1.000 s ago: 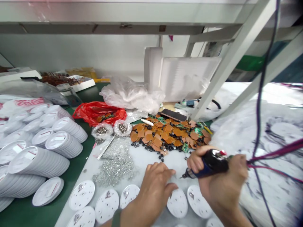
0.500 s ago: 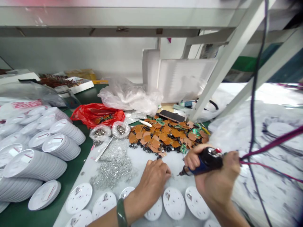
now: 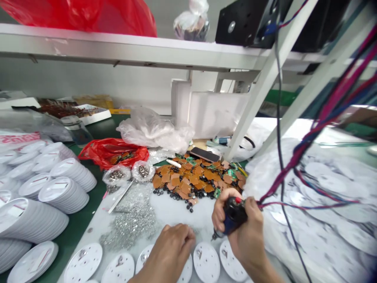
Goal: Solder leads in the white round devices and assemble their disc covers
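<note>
My right hand (image 3: 246, 232) is wrapped round a dark electric screwdriver (image 3: 234, 216) with a red button. Its bit points down and left, over the white work surface near the round white discs. Fingers curled together, my left hand (image 3: 173, 245) hovers over a row of those discs; whatever its fingertips pinch is hidden. One white disc (image 3: 206, 262) with small holes and a metal clip lies between the two hands. To the left of my left hand is a spread pile of small silvery screws (image 3: 132, 220).
Brown and green circuit boards (image 3: 191, 177) with black round parts lie behind my hands. Stacked white discs (image 3: 32, 224) crowd the left. A red bag (image 3: 114, 153), a phone (image 3: 205, 154) and a metal shelf frame (image 3: 253, 86) stand behind. Cables (image 3: 282, 173) hang at right, above bagged discs.
The view has tilted up and shifted, bringing the upper shelf into sight. Both hands appear lower and a little further left in the picture. The screwdriver stays in my right hand.
</note>
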Demonstrator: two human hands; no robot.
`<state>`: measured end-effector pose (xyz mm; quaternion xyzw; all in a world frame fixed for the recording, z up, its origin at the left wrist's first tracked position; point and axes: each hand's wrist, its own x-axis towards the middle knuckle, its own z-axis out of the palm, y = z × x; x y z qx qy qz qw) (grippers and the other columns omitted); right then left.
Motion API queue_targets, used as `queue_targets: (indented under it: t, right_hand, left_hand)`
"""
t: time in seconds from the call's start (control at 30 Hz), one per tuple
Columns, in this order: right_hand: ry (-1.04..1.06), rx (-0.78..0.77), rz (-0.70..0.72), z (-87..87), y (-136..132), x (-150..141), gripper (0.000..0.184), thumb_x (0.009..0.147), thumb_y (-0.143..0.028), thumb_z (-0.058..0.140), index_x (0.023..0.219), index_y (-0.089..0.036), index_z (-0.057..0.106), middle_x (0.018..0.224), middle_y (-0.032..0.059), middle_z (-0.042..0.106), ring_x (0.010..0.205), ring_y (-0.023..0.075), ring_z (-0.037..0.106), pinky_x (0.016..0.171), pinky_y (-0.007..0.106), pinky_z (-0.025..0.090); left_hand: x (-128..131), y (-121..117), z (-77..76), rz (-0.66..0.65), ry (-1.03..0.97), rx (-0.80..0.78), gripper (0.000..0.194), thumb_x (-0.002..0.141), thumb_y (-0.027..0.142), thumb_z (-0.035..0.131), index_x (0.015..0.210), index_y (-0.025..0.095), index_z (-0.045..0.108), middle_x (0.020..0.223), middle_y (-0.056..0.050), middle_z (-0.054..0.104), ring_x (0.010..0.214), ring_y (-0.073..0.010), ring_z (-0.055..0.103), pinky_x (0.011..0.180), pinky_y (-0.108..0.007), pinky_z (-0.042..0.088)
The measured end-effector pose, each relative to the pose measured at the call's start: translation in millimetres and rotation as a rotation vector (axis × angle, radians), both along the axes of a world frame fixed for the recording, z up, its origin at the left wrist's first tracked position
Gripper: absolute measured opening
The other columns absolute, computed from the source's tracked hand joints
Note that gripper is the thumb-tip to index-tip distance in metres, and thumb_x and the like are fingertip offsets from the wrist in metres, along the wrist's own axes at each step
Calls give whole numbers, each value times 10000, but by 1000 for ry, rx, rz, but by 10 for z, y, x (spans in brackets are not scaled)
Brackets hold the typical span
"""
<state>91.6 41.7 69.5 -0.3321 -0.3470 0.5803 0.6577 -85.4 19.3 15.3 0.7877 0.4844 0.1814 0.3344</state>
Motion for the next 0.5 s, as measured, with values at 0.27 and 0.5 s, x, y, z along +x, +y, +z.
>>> queue_targets:
  t: [0.27, 0.5]
  right_hand:
    - [-74, -13, 61, 119, -217, 84, 651, 806, -817, 513, 671, -205, 689, 438, 8, 497, 384, 134, 425, 393, 248, 363]
    - [-5, 54, 128, 337, -482, 69, 641, 808, -801, 502, 669, -214, 719, 445, 16, 487, 416, 177, 474, 427, 307, 407]
  left_hand:
    - [-97, -415, 22, 123, -187, -197, 85, 909, 187, 586, 848, 220, 634, 821, 4, 717, 728, -169, 604, 696, -294, 422]
    - [214, -549, -47, 167, -175, -184, 75, 928, 199, 585, 871, 230, 622, 890, -19, 723, 849, -214, 631, 789, -354, 448]
